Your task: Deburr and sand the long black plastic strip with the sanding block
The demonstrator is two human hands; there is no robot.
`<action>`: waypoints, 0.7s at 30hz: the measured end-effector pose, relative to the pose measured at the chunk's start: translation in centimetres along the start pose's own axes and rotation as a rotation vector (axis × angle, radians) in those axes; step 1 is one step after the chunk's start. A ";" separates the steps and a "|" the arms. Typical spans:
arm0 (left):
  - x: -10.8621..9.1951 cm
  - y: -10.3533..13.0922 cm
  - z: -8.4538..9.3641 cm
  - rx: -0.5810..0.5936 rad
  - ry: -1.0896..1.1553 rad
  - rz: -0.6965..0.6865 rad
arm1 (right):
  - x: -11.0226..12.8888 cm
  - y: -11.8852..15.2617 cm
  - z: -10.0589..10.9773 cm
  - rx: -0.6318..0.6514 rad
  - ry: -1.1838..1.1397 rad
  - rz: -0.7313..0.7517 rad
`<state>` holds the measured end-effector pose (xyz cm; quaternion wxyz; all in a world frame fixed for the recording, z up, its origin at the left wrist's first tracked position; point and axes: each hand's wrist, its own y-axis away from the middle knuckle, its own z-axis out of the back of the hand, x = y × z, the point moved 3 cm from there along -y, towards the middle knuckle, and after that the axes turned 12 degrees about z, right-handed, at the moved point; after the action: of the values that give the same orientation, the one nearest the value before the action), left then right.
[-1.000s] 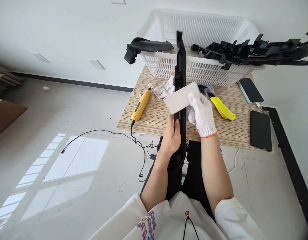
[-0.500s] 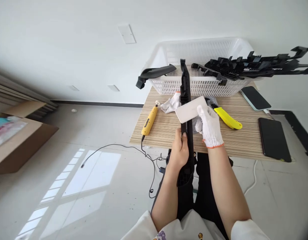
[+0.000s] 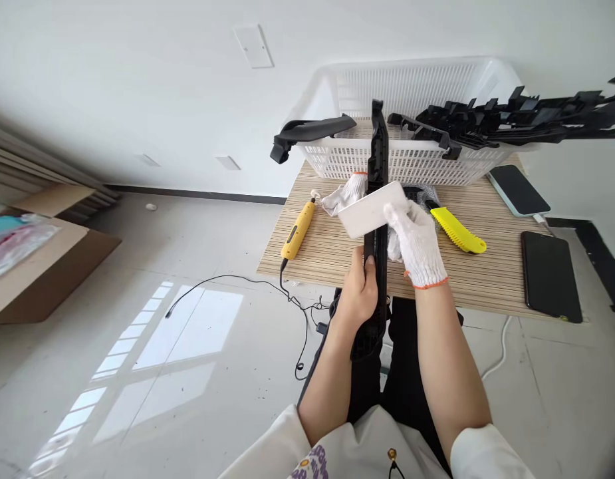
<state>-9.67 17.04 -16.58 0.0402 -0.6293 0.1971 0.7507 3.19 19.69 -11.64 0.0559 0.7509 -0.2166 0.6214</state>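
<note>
My bare left hand (image 3: 360,289) is wrapped round a long black plastic trim piece (image 3: 379,150), which stands nearly lengthwise in front of me over the table edge. In my right hand (image 3: 414,243), covered by a white knit glove with an orange hem, is a flat white rectangular sheet (image 3: 373,209), pinched between thumb and fingers. The sheet lies across the trim piece above my left hand; whether it presses on it I cannot tell. A loose white glove (image 3: 344,196) rests behind, left of the trim piece. To the right lies a yellow-handled tool (image 3: 457,230), its dark end partly hidden.
A white plastic basket (image 3: 337,159) at the back holds several black trim pieces (image 3: 487,123), some jutting past its right side. On the table (image 3: 491,279) lie a yellow corded rotary tool (image 3: 298,230) and two phones (image 3: 519,190). Its cable (image 3: 247,277) trails across the floor.
The white sheet and my right hand have shifted slightly left across the trim piece. My left hand keeps its hold. The whole view has tilted a little.
</note>
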 end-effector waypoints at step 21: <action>0.3 -0.3 -0.3 0.031 0.017 0.036 | -0.1 0.3 0.0 -0.047 0.012 -0.073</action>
<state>-9.36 17.14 -17.00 0.0349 -0.6314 0.2204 0.7426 3.08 19.41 -11.85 0.0973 0.7531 -0.2033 0.6181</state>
